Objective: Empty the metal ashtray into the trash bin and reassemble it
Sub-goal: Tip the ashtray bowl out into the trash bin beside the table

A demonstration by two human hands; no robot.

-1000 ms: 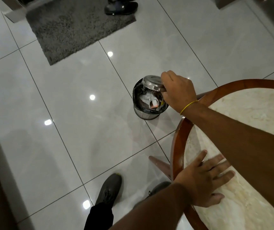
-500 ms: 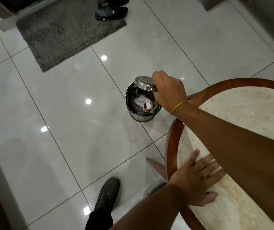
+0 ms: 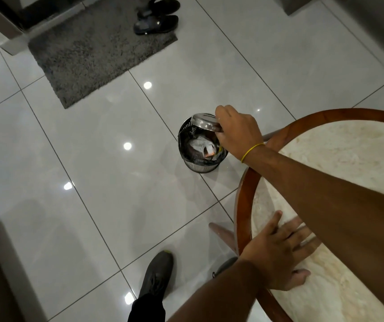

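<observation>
Glossy white tile floor point(image 3: 88, 173), grey mat point(image 3: 93, 49) and dark sandals point(image 3: 156, 22) at top. Left of centre, a dark shoe point(image 3: 157, 275) stands on the tiles. Round metal trash bin point(image 3: 200, 167) holds crumpled waste. Right hand point(image 3: 238, 133) grips metal ashtray point(image 3: 206, 122), tilted over the bin's rim. Left hand point(image 3: 279, 259) lies spread flat, palm down, on the marble worktop point(image 3: 339, 159).

Dim indoor light. Small ceiling lamps glare as bright spots on the glossy floor point(image 3: 93, 159). Soft shadows darken the lower left of the frame. Straight tile seams bow toward the edges; the left hand point(image 3: 277, 254) shows slight blur.
</observation>
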